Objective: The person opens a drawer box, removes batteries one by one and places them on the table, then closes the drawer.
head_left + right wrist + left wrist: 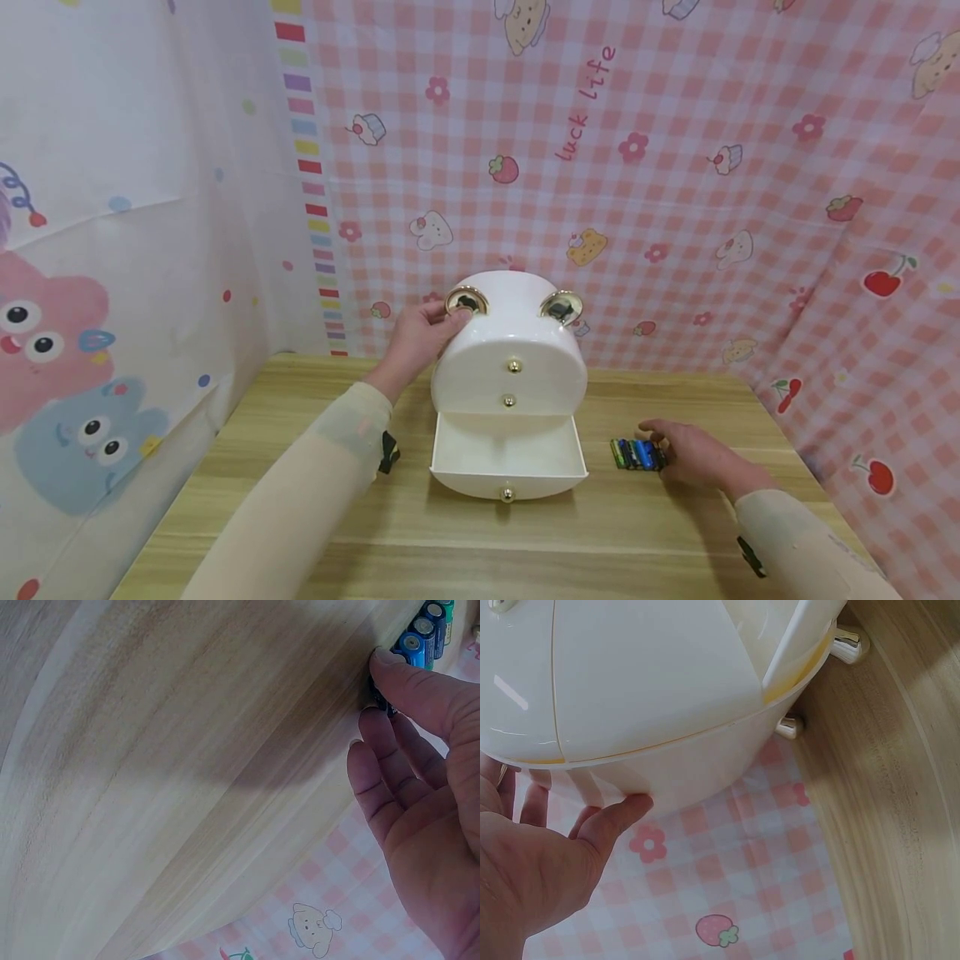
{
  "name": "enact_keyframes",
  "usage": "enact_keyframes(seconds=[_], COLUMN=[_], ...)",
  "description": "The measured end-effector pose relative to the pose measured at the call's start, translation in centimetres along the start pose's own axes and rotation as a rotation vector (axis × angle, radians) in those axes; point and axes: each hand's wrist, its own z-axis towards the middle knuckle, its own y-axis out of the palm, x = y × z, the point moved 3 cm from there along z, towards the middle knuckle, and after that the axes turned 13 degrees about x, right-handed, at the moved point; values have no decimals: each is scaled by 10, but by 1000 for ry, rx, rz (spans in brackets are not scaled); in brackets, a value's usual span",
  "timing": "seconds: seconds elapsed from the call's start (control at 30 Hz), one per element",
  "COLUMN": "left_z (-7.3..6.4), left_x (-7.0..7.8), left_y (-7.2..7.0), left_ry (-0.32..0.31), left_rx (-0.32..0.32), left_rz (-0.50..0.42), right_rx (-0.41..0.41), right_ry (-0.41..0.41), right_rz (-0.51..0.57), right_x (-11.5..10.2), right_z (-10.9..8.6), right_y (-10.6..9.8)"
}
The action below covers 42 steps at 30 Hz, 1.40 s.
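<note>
A white rounded drawer box stands at the table's middle, with two gold-rimmed ears on top and its bottom drawer pulled out. My left hand holds the box by its left ear, thumb over the gold rim. In the left wrist view its other fingers lie along the white side wall. On the right, my right hand pinches the end of a row of small batteries. Thumb and fingertips meet at a dark battery, mostly hidden, beside a blue one.
The wooden table carries the box and batteries. Behind it hangs a pink checked cloth, and a white cartoon-print cloth closes the left side. Two gold knobs mark the upper drawers; another sits on the open drawer's front.
</note>
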Motion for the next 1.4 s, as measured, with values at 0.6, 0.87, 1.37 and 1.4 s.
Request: enact_keyframes(seconds=[0.6, 0.87, 1.37, 1.4], left_z=[1, -2, -4, -4], left_x=[0, 2, 5, 5], left_y=[-1, 0, -1, -1], left_ry=[0, 1, 2, 3], left_rx=[4, 1, 3, 2], left_rz=[19, 16, 20, 22], right_rx=[-3, -19, 8, -10], right_ry=[30, 85, 86, 99], right_rz=[7, 22, 299, 347], right_x=[1, -1, -58, -61], right_z=[-1, -5, -14, -15], right_y=[0, -12, -14, -12])
